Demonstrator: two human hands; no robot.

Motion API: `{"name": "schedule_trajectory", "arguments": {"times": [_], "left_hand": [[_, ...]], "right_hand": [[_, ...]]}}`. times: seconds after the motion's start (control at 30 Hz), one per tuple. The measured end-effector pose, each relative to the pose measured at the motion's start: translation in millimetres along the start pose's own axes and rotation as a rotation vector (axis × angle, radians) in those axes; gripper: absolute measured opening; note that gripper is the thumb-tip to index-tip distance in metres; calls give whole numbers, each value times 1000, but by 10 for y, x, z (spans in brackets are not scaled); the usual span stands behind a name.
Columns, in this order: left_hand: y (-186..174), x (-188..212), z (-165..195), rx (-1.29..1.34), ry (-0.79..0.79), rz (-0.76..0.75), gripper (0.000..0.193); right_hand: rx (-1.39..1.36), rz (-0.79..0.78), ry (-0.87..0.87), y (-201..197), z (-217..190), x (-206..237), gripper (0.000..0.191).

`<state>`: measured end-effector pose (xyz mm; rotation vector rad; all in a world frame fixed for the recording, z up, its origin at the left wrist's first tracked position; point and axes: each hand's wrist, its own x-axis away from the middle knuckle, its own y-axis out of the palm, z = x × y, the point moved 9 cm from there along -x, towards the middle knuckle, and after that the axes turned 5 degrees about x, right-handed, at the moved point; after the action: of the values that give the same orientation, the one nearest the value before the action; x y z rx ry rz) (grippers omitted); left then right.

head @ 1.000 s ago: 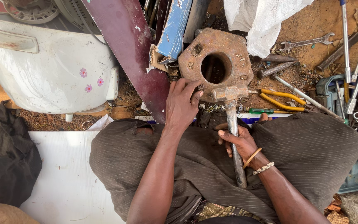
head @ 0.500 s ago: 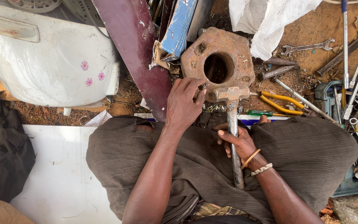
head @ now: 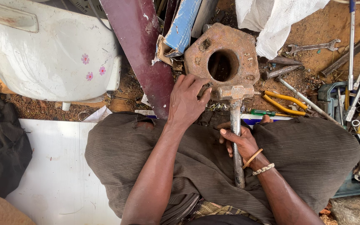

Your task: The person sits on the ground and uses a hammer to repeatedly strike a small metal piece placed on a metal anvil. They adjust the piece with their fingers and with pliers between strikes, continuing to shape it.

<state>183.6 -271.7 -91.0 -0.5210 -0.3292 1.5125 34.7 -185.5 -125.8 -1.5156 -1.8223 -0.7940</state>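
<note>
Here my right hand (head: 240, 139) is wrapped around the grey steel hammer shaft (head: 236, 141), which runs straight away from me. Its rusty head (head: 232, 91) touches the near edge of the rusted cast-iron block with the round hole (head: 223, 58). My left hand (head: 186, 100), fingers curled, pinches something small just left of the head.

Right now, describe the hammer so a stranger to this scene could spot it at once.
Start at the rusty metal block with the round hole, on the dirt in front of the seated person's knees. The left hand rests on its lower left edge. The hammer lies against its lower edge, head at the block, its plain grey handle running back between the knees through the right hand, unlike the yellow-handled pliers beside it.
</note>
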Motion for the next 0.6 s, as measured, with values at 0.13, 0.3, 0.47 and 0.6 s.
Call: {"name": "schedule_trajectory", "arguments": {"times": [0.13, 0.3, 0.47, 0.6], "left_hand": [[-18, -23, -13, 47, 6, 20, 25], [82, -8, -108, 51, -66, -72, 27], [110, 12, -139, 91, -64, -70, 28], [91, 1, -118, 120, -44, -58, 27]], "right_hand": [[-2, 1, -4, -10, 19, -20, 36], [1, -2, -6, -34, 70, -47, 35], [-8, -8, -3, -50, 127, -77, 36], [-17, -17, -9, -51, 146, -95, 37]]}}
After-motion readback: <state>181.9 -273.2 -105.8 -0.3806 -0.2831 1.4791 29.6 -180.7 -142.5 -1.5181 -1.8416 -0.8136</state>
